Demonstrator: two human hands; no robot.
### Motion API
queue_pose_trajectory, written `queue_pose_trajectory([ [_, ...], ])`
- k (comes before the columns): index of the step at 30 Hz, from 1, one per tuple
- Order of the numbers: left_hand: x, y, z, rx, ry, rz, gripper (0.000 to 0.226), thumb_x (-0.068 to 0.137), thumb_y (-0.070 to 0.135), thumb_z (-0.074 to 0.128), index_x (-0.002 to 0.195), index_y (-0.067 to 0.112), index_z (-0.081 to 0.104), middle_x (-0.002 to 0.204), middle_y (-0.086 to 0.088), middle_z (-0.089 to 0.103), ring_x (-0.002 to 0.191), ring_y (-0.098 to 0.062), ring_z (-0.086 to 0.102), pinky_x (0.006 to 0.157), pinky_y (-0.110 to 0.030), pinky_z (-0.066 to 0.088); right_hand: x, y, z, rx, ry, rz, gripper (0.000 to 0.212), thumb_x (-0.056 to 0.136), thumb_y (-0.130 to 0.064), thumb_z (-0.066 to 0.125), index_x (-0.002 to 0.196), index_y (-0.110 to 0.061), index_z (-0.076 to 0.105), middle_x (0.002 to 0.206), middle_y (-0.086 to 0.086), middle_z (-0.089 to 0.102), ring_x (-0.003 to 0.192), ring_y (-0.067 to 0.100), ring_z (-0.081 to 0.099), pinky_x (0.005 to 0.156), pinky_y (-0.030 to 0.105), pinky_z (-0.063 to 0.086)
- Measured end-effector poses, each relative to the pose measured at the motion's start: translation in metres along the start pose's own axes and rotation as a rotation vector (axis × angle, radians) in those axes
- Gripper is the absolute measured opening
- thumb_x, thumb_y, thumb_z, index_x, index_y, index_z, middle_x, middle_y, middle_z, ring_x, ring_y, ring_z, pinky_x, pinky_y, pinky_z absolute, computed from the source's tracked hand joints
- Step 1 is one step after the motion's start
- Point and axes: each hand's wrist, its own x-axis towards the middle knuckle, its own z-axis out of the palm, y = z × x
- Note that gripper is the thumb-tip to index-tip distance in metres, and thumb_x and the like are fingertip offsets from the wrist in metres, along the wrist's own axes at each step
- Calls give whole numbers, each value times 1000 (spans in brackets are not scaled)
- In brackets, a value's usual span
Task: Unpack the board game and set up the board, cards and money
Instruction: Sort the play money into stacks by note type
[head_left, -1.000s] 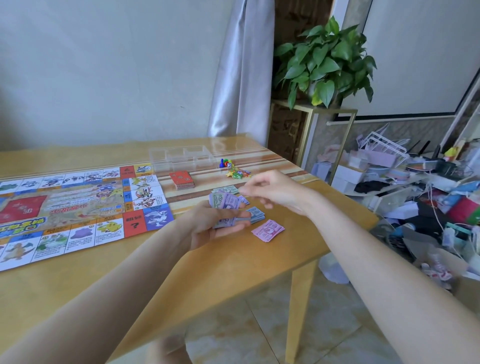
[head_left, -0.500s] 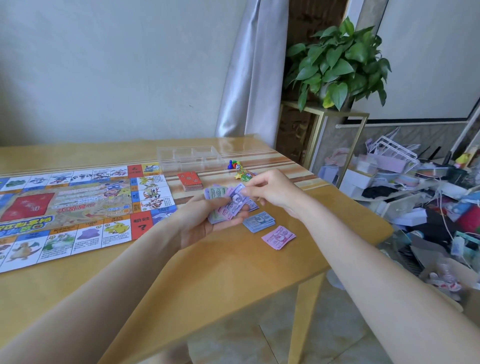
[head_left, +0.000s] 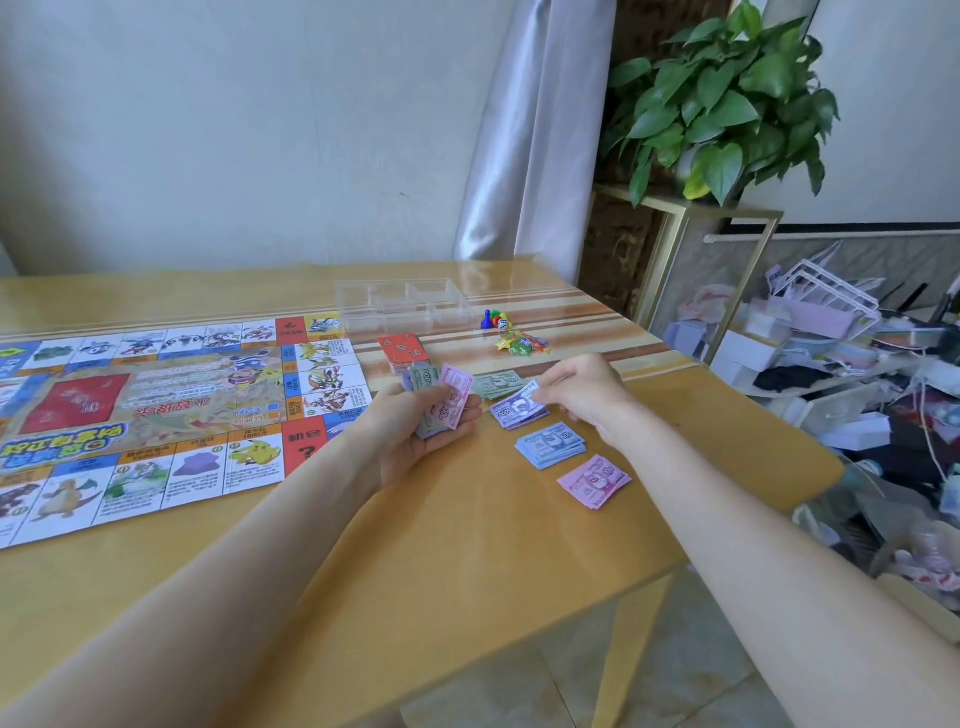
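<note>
The left hand cradles a fanned wad of mixed play money, palm up, fingers curled under the notes and a pink note on top. Just to its right, the right hand pinches a purple note between thumb and fingertips, holding it right over the purple pile on the table; whether the note is touching the pile is hard to tell.

Nearer the person from the right hand, a blue pile sits just beside the purple one, and nearer still lies a pink pile, the three running in a diagonal row. Between the two hands, a little farther out, a green pile lies flat, partly hidden by the right hand's fingers.

Beyond the left hand sits a red card deck, touching nothing else. Out past the right hand are a cluster of coloured pawns with a die and a small heap of bright tokens. A clear plastic tray stands farther back, beyond both hands.

Left of the left hand, the game board is unfolded flat on the wooden table, its near corner just under the left wrist.
</note>
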Motion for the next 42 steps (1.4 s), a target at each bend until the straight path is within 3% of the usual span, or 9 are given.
queue_pose_trajectory([
  [5, 2, -4, 7, -43, -14, -14, 15, 95, 2, 46, 105, -2, 56, 96, -21, 68, 84, -26, 68, 72, -34, 57, 4, 4, 8, -338, 50, -87, 14, 78, -10, 72, 82, -20, 63, 104, 3, 65, 94, 20, 60, 74, 26, 45],
  [9, 2, -4, 5, -169, -16, -5, 22, 93, -1, 48, 113, -7, 53, 96, -23, 69, 80, -27, 71, 68, -33, 59, 0, -7, 8, -246, 154, -231, 8, 87, -12, 60, 86, -11, 69, 92, 2, 66, 90, 20, 60, 74, 28, 47],
  [12, 1, 0, 1, -223, -15, 7, 24, 92, -3, 50, 115, -8, 52, 98, -25, 68, 81, -28, 71, 67, -33, 59, -10, -32, 10, -26, -66, -293, 8, 87, -18, 62, 85, -15, 69, 78, -7, 62, 72, 9, 55, 61, 20, 41],
  [15, -3, 4, -1, -162, -40, -14, 21, 92, -1, 50, 112, -4, 55, 95, -23, 69, 74, -24, 71, 68, -32, 59, -17, -47, 20, -85, -253, -331, 14, 87, -18, 65, 92, -6, 70, 80, 2, 68, 60, 5, 56, 50, 13, 37],
  [18, -6, 8, -1, -58, -85, -60, 16, 95, 9, 50, 105, 0, 58, 89, -18, 71, 73, -24, 71, 71, -32, 57, -17, -50, 23, -115, -283, -307, 9, 84, -10, 68, 89, -2, 68, 67, 4, 66, 51, 3, 61, 41, 8, 36],
  [21, -8, 9, 3, -68, -136, -102, 22, 97, 12, 46, 108, -3, 56, 95, -21, 69, 74, -28, 70, 70, -35, 58, -12, -45, 14, -189, -210, -267, 8, 81, -8, 70, 88, -8, 67, 72, 5, 67, 55, 7, 60, 46, 16, 40],
  [26, -12, 8, 16, 18, -127, -105, 17, 96, 8, 47, 105, -2, 58, 84, -15, 72, 67, -24, 71, 62, -33, 59, -19, -33, -31, -24, -271, -146, 10, 82, 1, 66, 75, -7, 63, 63, 5, 55, 54, 12, 48, 46, 19, 37],
  [32, -20, 1, 25, 54, -149, -113, 20, 97, 9, 44, 100, -2, 61, 87, -13, 72, 69, -21, 71, 66, -31, 58, -36, -6, -71, -225, -572, 112, 10, 82, 7, 64, 85, -3, 61, 71, 8, 57, 51, 8, 45, 44, 16, 34],
  [42, -33, -11, 41, 147, -193, -138, 19, 95, 8, 49, 103, -2, 62, 96, -16, 71, 71, -23, 71, 69, -33, 59, -53, 1, -67, -734, -452, 75, 17, 78, -16, 75, 83, -13, 58, 64, 1, 50, 51, 10, 39, 41, 17, 33],
])
